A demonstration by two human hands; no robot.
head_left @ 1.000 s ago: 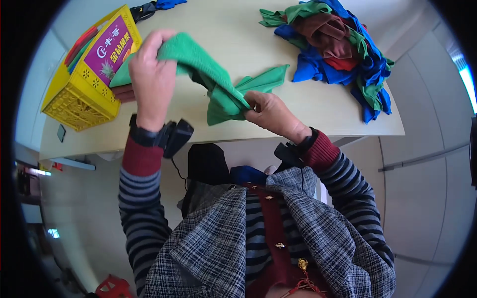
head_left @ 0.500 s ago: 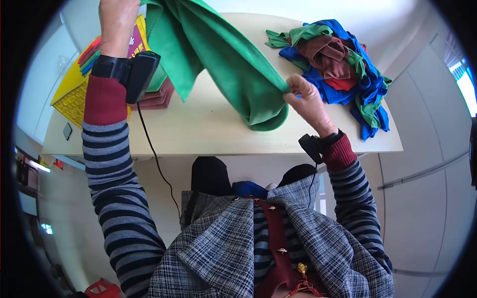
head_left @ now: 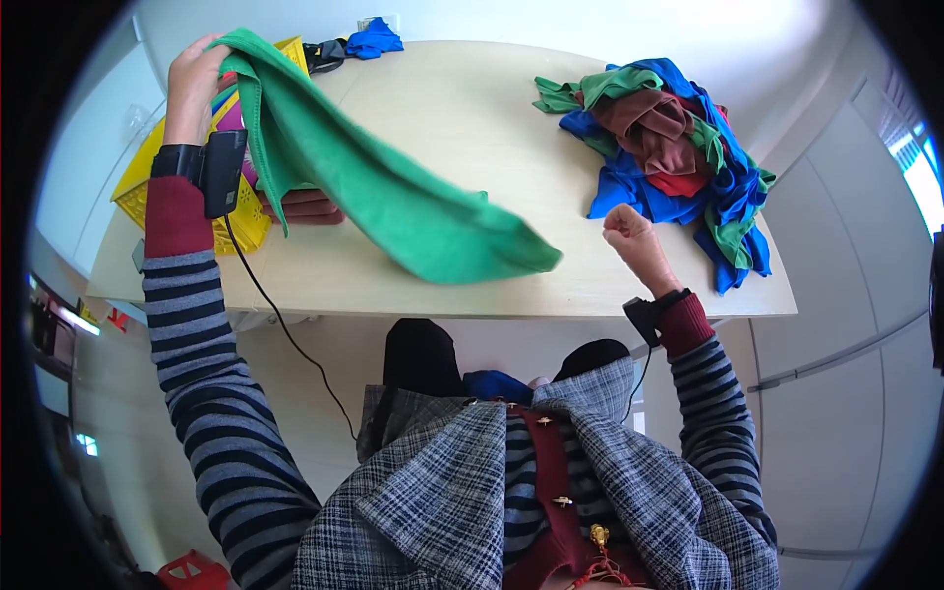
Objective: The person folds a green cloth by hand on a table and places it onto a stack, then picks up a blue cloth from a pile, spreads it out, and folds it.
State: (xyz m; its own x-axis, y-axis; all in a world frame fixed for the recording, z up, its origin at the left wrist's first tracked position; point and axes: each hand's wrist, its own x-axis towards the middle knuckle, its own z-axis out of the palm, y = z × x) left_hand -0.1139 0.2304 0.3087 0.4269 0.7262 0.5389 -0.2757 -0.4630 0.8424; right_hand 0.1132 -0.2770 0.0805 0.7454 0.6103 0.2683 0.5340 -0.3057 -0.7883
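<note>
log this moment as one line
left hand: holds green cloth | right hand: curled, off green cloth | cloth pile: right side | basket: left side

Green cloth (head_left: 369, 182) hangs from left hand (head_left: 194, 84), gripped corner lost in fingers, free end blurred toward right hand (head_left: 634, 241). Right hand's fingertips curl out of sight. Behind left wrist and cloth, yellow basket (head_left: 140, 192) shows only in part; below, brown folded stack (head_left: 313, 208) lies half covered. Black item (head_left: 324, 56) beyond left hand, perhaps bundled, too small to name. Far below left hand, red object (head_left: 192, 572) cut by lower edge.
</note>
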